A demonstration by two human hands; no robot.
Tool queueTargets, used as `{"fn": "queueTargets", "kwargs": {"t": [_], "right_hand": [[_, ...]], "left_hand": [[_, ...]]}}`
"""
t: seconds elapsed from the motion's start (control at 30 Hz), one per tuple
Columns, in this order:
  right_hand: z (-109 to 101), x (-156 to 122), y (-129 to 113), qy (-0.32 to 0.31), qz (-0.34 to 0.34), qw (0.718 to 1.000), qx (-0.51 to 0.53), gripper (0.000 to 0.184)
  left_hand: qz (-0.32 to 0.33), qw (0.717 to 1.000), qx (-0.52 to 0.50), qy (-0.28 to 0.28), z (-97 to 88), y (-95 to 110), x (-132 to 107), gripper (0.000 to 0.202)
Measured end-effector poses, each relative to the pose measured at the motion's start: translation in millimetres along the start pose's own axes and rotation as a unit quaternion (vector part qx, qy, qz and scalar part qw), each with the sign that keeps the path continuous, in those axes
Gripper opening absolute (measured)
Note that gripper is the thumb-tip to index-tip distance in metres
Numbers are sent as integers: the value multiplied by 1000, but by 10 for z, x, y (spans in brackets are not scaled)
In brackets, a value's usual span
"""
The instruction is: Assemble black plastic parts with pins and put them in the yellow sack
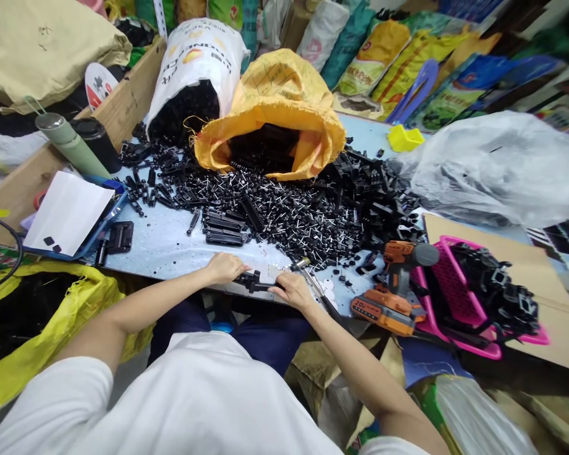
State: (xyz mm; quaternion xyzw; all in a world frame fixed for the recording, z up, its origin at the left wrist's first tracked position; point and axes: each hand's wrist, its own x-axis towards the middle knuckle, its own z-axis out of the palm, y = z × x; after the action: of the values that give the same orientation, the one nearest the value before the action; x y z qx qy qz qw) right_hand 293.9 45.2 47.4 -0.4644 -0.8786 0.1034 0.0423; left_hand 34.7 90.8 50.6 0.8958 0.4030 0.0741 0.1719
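Here, left hand [225,267], right hand [294,291]: each grip closed around opposite ends of black part [251,280].

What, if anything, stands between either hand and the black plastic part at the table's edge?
Nothing visible: the left hand and right hand hold the black plastic part at opposite ends. The hammer lies beside the right hand, not between.
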Motion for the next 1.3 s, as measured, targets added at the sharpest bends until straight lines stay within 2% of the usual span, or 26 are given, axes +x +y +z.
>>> {"fn": "queueTargets", "kwargs": {"t": [0.13, 0.23, 0.33, 0.43, 0.47, 0.53, 0.63, 0.73, 0.8, 1.03, 1.3], "right_hand": [[-451, -114, -250, -16, -71, 995, 75, 57], [-623, -77, -348, -30, -53, 991, 123, 54], [-578, 37, -324, -29, 16, 978, 206, 58], [-438, 113, -261, -54, 74, 943, 319, 59], [-395, 120, -243, -70, 89, 929, 352, 59], [-325, 110, -214, -99, 118, 901, 405, 59], [-258, 75, -186, -133, 176, 855, 470, 64], [-233, 53, -186, -159, 211, 817, 512, 67], [-236, 48, -209, -165, 213, 805, 528, 66], [-318, 31, -348, -214, 194, 773, 564, 65], [-469, 76, -392, -243, 152, 772, 568, 62]], "left_hand": [[25, 997, -51, 46, -189, 200, -347, 51], [-1, 993, -107, 49, -294, 255, -480, 51], [-73, 974, -215, -3, -394, 170, -423, 54], [-104, 928, -341, -103, -476, 57, -337, 57], [-104, 914, -373, -120, -498, 37, -327, 56], [-98, 894, -423, -107, -544, 37, -334, 52], [-54, 874, -477, -74, -626, 95, -366, 46], [0, 855, -505, -120, -702, 142, -362, 46], [27, 855, -500, -136, -727, 149, -346, 45], [141, 898, -400, -115, -713, 184, -389, 63], [133, 916, -363, -107, -820, 225, -554, 54]]}}
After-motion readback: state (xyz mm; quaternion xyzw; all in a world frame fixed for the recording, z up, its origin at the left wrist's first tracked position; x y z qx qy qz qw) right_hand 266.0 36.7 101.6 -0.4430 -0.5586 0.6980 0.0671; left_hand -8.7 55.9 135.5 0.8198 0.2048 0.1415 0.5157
